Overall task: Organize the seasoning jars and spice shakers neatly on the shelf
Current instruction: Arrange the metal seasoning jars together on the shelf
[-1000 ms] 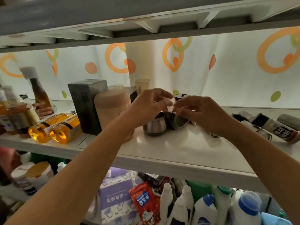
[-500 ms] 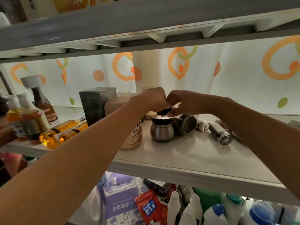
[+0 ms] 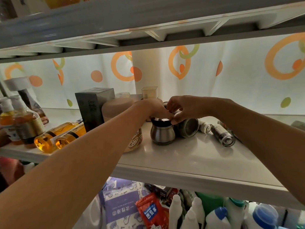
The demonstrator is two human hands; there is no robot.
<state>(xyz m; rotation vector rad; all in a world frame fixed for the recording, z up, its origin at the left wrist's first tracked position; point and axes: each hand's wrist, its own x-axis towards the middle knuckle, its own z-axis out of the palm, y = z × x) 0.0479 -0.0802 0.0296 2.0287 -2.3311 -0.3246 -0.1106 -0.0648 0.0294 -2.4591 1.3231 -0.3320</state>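
The left hand (image 3: 153,109) has its fingers curled down over the black lid of the upright shaker (image 3: 162,133). The right hand (image 3: 186,107) pinches the lid's right edge between thumb and fingertip. What sits under the fingers is hidden. This steel shaker stands near the middle of the shelf (image 3: 189,157), so it looks set in place, with only its top being seated or straightened.

Just beside it on the right, a second shaker (image 3: 189,128) lies on its side, its base facing out. I cannot tell whether the two touch. Further right, a small white-capped bottle (image 3: 205,127) and a dark grinder (image 3: 224,138) also lie flat, pointing different ways.

Left of the hands, a beige jar (image 3: 118,108) and a dark box (image 3: 94,108) stand upright. Beyond them, two amber bottles (image 3: 56,138) lie on their sides beside some standing bottles (image 3: 28,126) at the shelf's end.

By my reckoning the job is in its early part. One shaker is up, and at least three small pieces on the right need righting and lining up, as may the toppled bottles on the left.
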